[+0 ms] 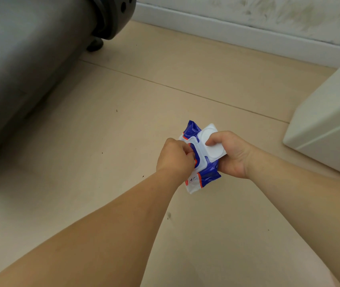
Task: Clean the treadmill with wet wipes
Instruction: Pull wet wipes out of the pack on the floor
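Bare left forearm (pixel 94 230) and right forearm (pixel 301 195) reach out over the beige floor (pixel 123 131) as a person readies to clean a treadmill. The fingers (pixel 188 154) of the left hand (pixel 174 158) are curled and dug into the mouth of the wet wipes pack (pixel 208 176); whether they have caught a wipe or a seal cannot be told, since the knuckles hide the opening. The right hand (pixel 234 155) grips the pack from below, its thumb (pixel 212 142) pressing back the white flip lid (pixel 213 149), which stands open. The pack is held in the air between both hands, well apart from the machine.

The risks look small but real. A hard tug could bring out a clump of wipes instead of one, or tear the sheet at the slot. The soft pack is already crumpled in the grip and could twist free and drop to the floor. If the thumb slips, the lid may snap down on the working fingers.

Outward from the hands, the treadmill (pixel 24 59) fills the upper left, grey and out of focus, with a dark end cap (pixel 115 15) and a small foot (pixel 95 45) on the floor. A pale cabinet (pixel 328 121) stands at the right edge. A white skirting board (pixel 227 23) runs along a stained wall (pixel 279 13) behind. Dark specks dot the floor. Nothing lies between the hands and the treadmill.
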Demonstrator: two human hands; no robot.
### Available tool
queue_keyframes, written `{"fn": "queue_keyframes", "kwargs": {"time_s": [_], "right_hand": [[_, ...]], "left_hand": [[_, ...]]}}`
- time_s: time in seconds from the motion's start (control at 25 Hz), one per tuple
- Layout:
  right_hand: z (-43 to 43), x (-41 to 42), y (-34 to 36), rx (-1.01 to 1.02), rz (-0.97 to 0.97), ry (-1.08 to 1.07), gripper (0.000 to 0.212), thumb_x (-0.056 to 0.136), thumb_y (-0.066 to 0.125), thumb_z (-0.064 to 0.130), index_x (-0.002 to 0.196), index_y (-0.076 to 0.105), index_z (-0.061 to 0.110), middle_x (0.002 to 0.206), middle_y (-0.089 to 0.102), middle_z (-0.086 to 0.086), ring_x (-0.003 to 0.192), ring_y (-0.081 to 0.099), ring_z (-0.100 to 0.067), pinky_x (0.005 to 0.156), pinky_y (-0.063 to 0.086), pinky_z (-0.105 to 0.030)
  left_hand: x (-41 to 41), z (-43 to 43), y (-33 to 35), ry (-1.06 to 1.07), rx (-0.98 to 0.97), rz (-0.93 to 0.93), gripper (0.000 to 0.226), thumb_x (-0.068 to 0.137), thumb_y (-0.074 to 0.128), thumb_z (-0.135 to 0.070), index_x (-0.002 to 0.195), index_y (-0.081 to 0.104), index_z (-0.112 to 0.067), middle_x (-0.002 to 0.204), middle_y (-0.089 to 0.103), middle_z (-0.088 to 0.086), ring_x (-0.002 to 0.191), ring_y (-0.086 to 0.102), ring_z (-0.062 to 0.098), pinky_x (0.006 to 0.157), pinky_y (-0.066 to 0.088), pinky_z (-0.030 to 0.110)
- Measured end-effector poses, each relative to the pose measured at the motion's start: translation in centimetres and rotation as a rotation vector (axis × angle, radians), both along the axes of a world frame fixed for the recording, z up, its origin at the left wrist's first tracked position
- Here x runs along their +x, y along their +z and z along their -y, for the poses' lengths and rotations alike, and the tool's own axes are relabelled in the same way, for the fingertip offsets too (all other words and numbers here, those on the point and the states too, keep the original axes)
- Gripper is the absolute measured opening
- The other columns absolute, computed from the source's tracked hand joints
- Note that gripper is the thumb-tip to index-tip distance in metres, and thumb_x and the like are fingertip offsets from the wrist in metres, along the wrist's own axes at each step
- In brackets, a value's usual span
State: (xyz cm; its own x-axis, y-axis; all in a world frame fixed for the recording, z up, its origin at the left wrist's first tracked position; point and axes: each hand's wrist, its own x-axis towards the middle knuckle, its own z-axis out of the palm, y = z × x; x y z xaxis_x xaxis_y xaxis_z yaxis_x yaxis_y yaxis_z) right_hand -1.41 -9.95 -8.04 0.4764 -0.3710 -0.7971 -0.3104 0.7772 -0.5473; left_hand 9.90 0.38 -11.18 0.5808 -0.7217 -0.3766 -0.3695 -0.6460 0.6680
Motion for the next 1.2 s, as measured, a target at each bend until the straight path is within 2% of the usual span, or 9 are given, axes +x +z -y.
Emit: {"fn": "queue_keyframes", "kwargs": {"time_s": [0.16, 0.36, 0.48, 0.64, 0.8, 0.92, 1.0, 1.08, 1.2], "right_hand": [[0.2, 0.0, -0.2, -0.021, -0.057, 0.045, 0.037, 0.093, 0.043, 0.003, 0.122, 0.065, 0.006, 0.117, 0.074, -0.017, 0.106, 0.071, -0.037, 0.092, 0.057, -0.047], [0.7, 0.0, -1.1, -0.137, -0.116, 0.107, 0.037, 0.096, 0.044, -0.005, 0.126, 0.061, 0.009, 0.116, 0.073, -0.018, 0.098, 0.072, -0.035, 0.081, 0.059, -0.044], [1.3, -0.6, -1.4, -0.207, -0.134, 0.094, 0.037, 0.096, 0.045, -0.007, 0.124, 0.061, 0.012, 0.115, 0.074, -0.016, 0.097, 0.073, -0.033, 0.075, 0.059, -0.041], [1.0, -1.0, -1.6, -0.198, -0.147, 0.074, 0.036, 0.096, 0.046, -0.006, 0.125, 0.061, 0.011, 0.119, 0.073, -0.017, 0.103, 0.072, -0.035, 0.081, 0.059, -0.043], [1.1, -0.9, -1.4, -0.161, -0.116, -0.011, 0.036, 0.097, 0.044, -0.004, 0.129, 0.058, 0.008, 0.119, 0.072, -0.018, 0.107, 0.071, -0.037, 0.085, 0.059, -0.048], [1.1, -0.8, -1.2, -0.151, -0.126, -0.004, 0.035, 0.097, 0.044, -0.003, 0.128, 0.058, 0.008, 0.116, 0.073, -0.018, 0.104, 0.072, -0.038, 0.085, 0.059, -0.05], [1.2, -0.8, -1.1, -0.15, -0.117, -0.021, 0.035, 0.098, 0.044, -0.002, 0.128, 0.058, 0.007, 0.116, 0.073, -0.018, 0.104, 0.072, -0.037, 0.081, 0.06, -0.047], [1.3, -0.9, -1.0, -0.136, -0.083, -0.019, 0.035, 0.098, 0.044, -0.002, 0.128, 0.059, 0.007, 0.117, 0.073, -0.019, 0.104, 0.072, -0.037, 0.081, 0.06, -0.046], [1.2, -1.1, -1.1, -0.113, -0.061, 0.014, 0.036, 0.098, 0.046, -0.001, 0.13, 0.059, 0.007, 0.12, 0.072, -0.019, 0.107, 0.071, -0.037, 0.086, 0.059, -0.046]], "left_hand": [[-0.4, 0.0, -0.3, -0.088, 0.074, 0.018, 0.026, 0.095, 0.046, -0.014, 0.069, 0.045, -0.012, 0.092, 0.048, 0.015, 0.055, 0.042, 0.019, 0.048, 0.03, 0.026], [0.3, -0.2, 0.5, -0.126, 0.093, -0.034, 0.009, 0.101, 0.046, -0.014, 0.1, 0.053, -0.009, 0.108, 0.053, 0.01, 0.077, 0.052, 0.018, 0.061, 0.041, 0.026], [0.4, -0.2, 1.1, -0.01, 0.042, -0.205, 0.01, 0.102, 0.045, -0.017, 0.1, 0.053, -0.012, 0.1, 0.057, 0.005, 0.077, 0.053, 0.016, 0.062, 0.046, 0.028], [0.5, -0.7, 0.7, 0.142, 0.013, -0.309, 0.009, 0.101, 0.042, -0.017, 0.102, 0.052, -0.015, 0.11, 0.062, 0.009, 0.1, 0.065, 0.032, 0.076, 0.056, 0.039], [0.2, -0.5, 1.0, 0.159, -0.083, -0.234, 0.02, 0.102, 0.05, -0.031, 0.102, 0.059, -0.013, 0.099, 0.065, 0.004, 0.089, 0.063, 0.025, 0.082, 0.059, 0.047], [0.0, -1.1, 1.2, 0.018, -0.096, -0.133, 0.04, 0.089, 0.068, -0.052, 0.11, 0.062, -0.019, 0.105, 0.059, -0.004, 0.087, 0.058, 0.01, 0.073, 0.052, 0.03], [0.0, -1.4, 0.6, -0.058, -0.115, -0.05, 0.029, 0.087, 0.073, -0.038, 0.111, 0.065, -0.025, 0.105, 0.057, -0.006, 0.088, 0.062, 0.011, 0.069, 0.047, 0.025], [0.2, -1.0, 0.5, -0.05, -0.153, -0.069, 0.016, 0.088, 0.061, -0.015, 0.098, 0.071, -0.024, 0.096, 0.066, -0.005, 0.083, 0.065, 0.016, 0.068, 0.049, 0.027], [0.2, -0.3, 1.2, 0.074, -0.184, -0.227, 0.024, 0.087, 0.05, -0.014, 0.083, 0.073, -0.019, 0.087, 0.072, 0.001, 0.078, 0.065, 0.019, 0.072, 0.057, 0.033]]}}
